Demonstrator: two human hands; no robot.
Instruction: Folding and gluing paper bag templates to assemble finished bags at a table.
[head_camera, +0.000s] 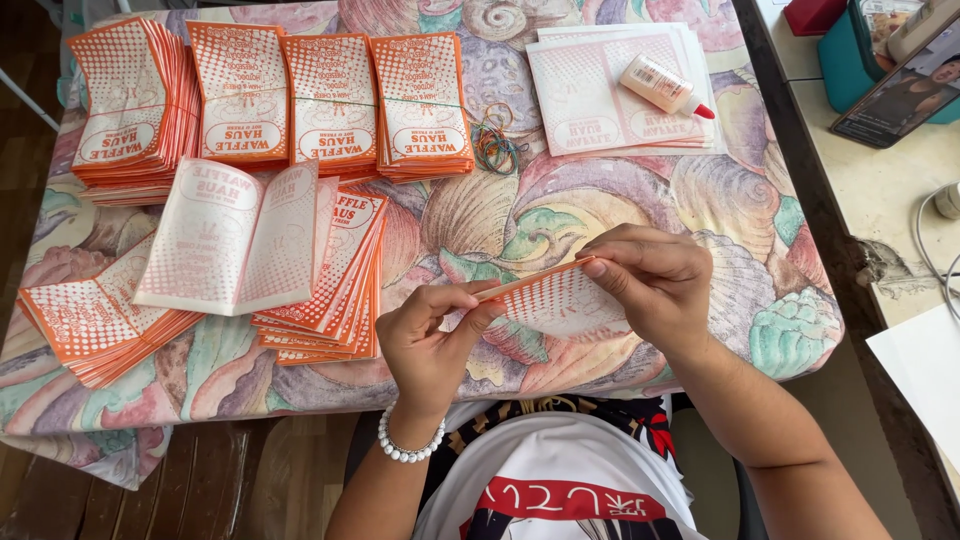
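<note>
A: Grip state, both hands?

B: Left hand (428, 345) and right hand (650, 285) are each pinched closed on one orange-and-white paper sleeve (560, 298). Left thumb and fingers clamp its near-left end; right fingertips press along its upper folded edge. A bead bracelet (408, 447) circles the left wrist

A: Position of the sleeve?

B: Raised just above the worktop (740, 210), at its near edge in front of the person, tilted so the dotted face shows toward the camera

A: Items to the left?

B: A fanned pile (330, 300) of printed sleeves lies just left of the left hand; an opened, paler sleeve (235, 240) rests across it. Another fanned pile (85, 325) sits at the near-left corner

A: Far side?

B: Four stacks (270, 95) stand in a row along the far edge, the leftmost one splayed. Loose rubber bands (495, 140) lie just right of the row. Further right, flat sheets (600, 95) carry a glue bottle (665, 87) with a red tip, lying on its side

A: Surface?

B: A cloth with a shell pattern covers the worktop. To the right, well apart, a pale counter (880, 190) holds a white cable (925, 235) and a teal box (850, 65)
</note>
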